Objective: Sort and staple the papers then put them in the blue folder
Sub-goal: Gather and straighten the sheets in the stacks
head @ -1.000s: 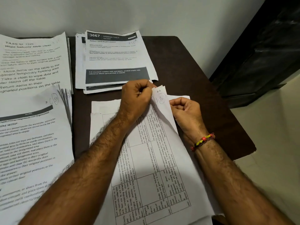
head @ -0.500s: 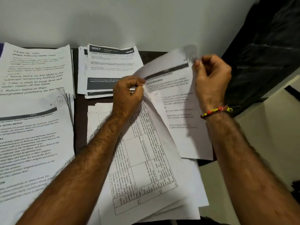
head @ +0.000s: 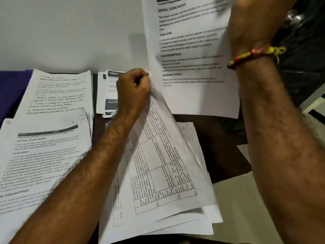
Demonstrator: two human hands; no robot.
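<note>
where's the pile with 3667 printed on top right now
In the head view, the 3667 pile lies at the table's back edge by the wall, partly hidden behind the left hand.

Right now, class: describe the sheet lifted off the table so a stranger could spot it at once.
Start at the dark table, strewn with paper piles. Above its far right side, one sheet hangs upright before the pale wall, beside a braceleted wrist. It alone is off the table.

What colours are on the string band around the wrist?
The wrist band is red and yellow, with a dark bit at one end. It shows in the head view, the only one.
</note>
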